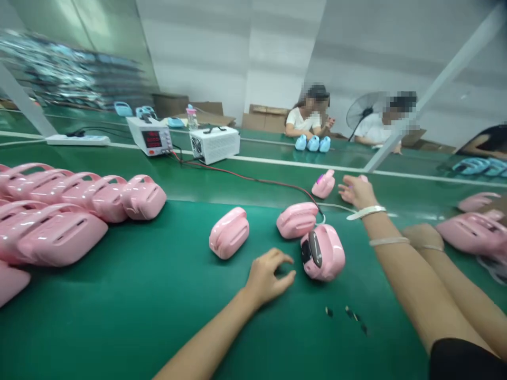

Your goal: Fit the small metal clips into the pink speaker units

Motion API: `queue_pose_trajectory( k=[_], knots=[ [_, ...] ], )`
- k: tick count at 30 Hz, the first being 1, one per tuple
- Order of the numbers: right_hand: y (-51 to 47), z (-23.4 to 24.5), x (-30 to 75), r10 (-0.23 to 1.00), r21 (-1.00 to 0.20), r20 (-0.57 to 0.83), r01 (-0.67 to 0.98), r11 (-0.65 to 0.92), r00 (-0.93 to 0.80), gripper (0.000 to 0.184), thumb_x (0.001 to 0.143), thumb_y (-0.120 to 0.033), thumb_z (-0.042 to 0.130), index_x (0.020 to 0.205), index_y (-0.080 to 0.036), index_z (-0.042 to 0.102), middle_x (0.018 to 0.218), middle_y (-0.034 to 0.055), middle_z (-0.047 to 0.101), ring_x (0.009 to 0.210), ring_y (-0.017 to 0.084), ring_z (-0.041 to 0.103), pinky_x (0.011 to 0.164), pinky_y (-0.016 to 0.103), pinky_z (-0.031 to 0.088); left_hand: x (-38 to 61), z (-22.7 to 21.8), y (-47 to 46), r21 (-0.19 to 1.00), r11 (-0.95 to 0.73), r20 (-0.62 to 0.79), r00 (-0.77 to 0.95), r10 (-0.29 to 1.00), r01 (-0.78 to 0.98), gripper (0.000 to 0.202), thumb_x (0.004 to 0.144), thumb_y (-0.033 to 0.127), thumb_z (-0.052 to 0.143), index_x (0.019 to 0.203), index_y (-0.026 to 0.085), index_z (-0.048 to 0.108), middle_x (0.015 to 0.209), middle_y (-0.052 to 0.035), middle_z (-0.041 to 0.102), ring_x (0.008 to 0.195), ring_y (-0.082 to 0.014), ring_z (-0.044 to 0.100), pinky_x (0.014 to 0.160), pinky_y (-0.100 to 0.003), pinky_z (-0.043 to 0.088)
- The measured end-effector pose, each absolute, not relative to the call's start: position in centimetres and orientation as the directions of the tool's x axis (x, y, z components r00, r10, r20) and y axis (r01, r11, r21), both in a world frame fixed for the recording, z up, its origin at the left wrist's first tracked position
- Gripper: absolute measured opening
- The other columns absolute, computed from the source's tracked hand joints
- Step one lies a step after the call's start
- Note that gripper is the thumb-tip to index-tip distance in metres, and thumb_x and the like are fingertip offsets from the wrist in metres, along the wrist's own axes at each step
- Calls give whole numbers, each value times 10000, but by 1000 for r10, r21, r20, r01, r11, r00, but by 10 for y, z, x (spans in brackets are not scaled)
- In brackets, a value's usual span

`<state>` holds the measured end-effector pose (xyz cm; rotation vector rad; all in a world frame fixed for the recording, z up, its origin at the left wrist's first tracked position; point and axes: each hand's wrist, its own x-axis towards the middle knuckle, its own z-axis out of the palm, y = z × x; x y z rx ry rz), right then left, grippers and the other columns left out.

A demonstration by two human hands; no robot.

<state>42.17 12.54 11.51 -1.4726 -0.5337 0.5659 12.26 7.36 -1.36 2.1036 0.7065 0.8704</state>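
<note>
My left hand (271,274) is over the green work surface, its fingers and thumb curved apart around nothing. Just right of its fingertips stands a pink plastic device (330,253) with a handle and a dark oval panel. Behind that is another pink device (295,220), with one more pink device (229,232) left of it. My right hand (356,192), wearing a pale bangle, reaches farther out with fingers apart. Left of its fingers and apart from them sits a small-looking pink device (325,184), with a purple patch. Part of my right palm is hidden.
Pink housings (144,198) stand in rows at left. A power supply (148,136) and white box (216,143) trail a red-black cable. Small dark pieces (348,311) lie nearby. A co-worker's hand (423,236) is beside my right forearm. People sit opposite.
</note>
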Motion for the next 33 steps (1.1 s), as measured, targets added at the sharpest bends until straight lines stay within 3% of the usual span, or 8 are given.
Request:
queue_pose_trajectory(
  k=[2,6,9,12,18,23,27,33],
  knots=[
    [83,109,420,639,-997,70,70,25,766,147,896,-231,606,764,-169,622,786,-2,642,645,105,603,629,246,529,143,-9,69,782,-610,431,598,676,126,401,685,319,772,1059,190,709,1214,-140,614,1157,-292,578,986,-407,475],
    [-15,76,381,708,-935,211,351,-55,674,192,716,-317,741,600,-193,653,612,3,625,580,142,568,616,287,496,201,9,53,819,-565,447,505,738,100,675,570,449,887,1145,164,676,1497,-208,351,1398,-396,332,1155,-539,293],
    [-68,41,338,790,-859,211,495,-132,575,178,626,-359,794,634,-197,721,624,22,649,577,169,567,591,312,464,226,24,42,886,-439,319,492,810,149,412,704,381,816,1002,115,713,1519,-232,328,1433,-418,276,1170,-556,256],
    [-91,12,308,860,-780,200,608,-150,469,193,650,-370,783,771,-221,792,698,29,663,598,175,572,602,324,453,215,40,34,930,-365,302,483,822,39,147,810,260,713,824,114,717,1432,-205,463,1397,-340,390,1177,-466,289],
    [-96,-4,298,885,-729,190,664,-162,425,305,749,-505,690,648,-222,745,699,57,667,590,182,544,615,347,458,96,65,2,952,-294,299,475,828,-86,222,843,344,683,998,196,739,1475,-105,475,1416,-295,394,1155,-414,338],
    [-90,9,267,902,-905,-38,367,-213,430,320,648,-516,779,670,-203,713,621,42,653,545,165,532,532,308,428,15,60,-26,975,-222,203,372,906,10,122,877,341,668,911,246,738,1324,-54,612,1445,-292,345,1171,-427,313],
    [-71,22,218,953,-963,-267,-74,-259,143,376,584,-491,850,747,-177,723,646,32,679,482,118,546,448,244,391,-8,41,-38,980,-173,132,327,936,100,146,857,363,690,813,226,718,1342,-58,587,1420,-307,373,1143,-415,349],
    [-43,24,186,934,-911,-352,-210,-356,-56,456,454,-366,930,624,-175,552,517,-41,605,413,69,485,398,187,352,-18,25,-34,971,-212,169,307,937,111,281,862,483,639,858,219,738,1358,-80,557,1371,-302,430,1082,-363,411]
  ],
)
